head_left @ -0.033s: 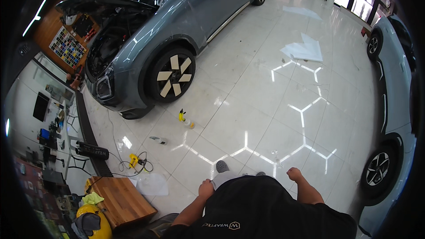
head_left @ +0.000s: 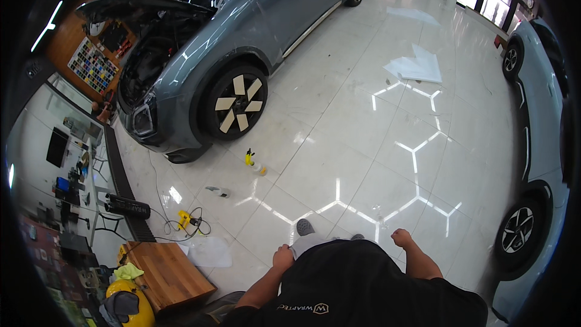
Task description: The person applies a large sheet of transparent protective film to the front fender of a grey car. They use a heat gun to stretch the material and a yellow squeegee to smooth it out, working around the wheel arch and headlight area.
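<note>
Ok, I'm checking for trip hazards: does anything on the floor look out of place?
Yes: a cable lies loosely looped beside a yellow tool, and white sheets lie scattered on the tiles; feet might catch.

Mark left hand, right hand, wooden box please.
Left hand [head_left: 282, 257]: head view, middle of the hand.
Right hand [head_left: 400, 238]: head view, middle of the curled hand.
Wooden box [head_left: 167, 274]: head view, bare striped top.

The floor [head_left: 339, 145] has shifted very slightly rightward in the head view.

Pale grey legwear [head_left: 305, 242], partly hidden, shows beyond the black shirt [head_left: 345, 269].
</note>
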A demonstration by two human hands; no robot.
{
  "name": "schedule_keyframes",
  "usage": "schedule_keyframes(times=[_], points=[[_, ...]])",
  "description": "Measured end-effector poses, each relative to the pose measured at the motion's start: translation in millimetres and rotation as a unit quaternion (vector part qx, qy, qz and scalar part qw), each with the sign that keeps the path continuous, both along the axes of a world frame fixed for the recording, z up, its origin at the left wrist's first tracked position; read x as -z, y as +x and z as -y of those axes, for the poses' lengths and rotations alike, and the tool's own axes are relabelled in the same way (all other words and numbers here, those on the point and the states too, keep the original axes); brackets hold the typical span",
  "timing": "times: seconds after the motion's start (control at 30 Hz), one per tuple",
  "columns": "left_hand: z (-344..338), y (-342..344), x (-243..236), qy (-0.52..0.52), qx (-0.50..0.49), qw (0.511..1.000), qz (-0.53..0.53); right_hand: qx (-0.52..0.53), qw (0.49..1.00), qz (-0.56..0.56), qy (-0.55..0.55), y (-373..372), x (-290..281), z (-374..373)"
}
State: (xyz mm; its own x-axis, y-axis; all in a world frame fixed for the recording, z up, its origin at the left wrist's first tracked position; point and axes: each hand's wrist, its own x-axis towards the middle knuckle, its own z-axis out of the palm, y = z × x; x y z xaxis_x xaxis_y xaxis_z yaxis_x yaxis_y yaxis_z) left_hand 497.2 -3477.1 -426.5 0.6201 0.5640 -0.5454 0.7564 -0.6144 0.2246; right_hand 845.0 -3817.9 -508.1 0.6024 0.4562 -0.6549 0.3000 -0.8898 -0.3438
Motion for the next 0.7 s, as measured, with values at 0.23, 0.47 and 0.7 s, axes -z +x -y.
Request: schedule_keyframes(times=[0.23,0.47,0.7], points=[[10.5,1.2,11.1,0.002,0.023,0.998,-0.059,0.021,0.997,-0.005,0.068,-7.9,14.0,-22.7],[27.2,6.0,-6.4,0.008,-0.026,0.999,-0.020,0.016,0.998,0.016,0.065,18.5,6.1,-6.7],[36.6,-16.0,-14.0,0.042,-0.039,0.996,0.072,0.042,0.999,0.010,0.020,17.0,14.8,22.2]])
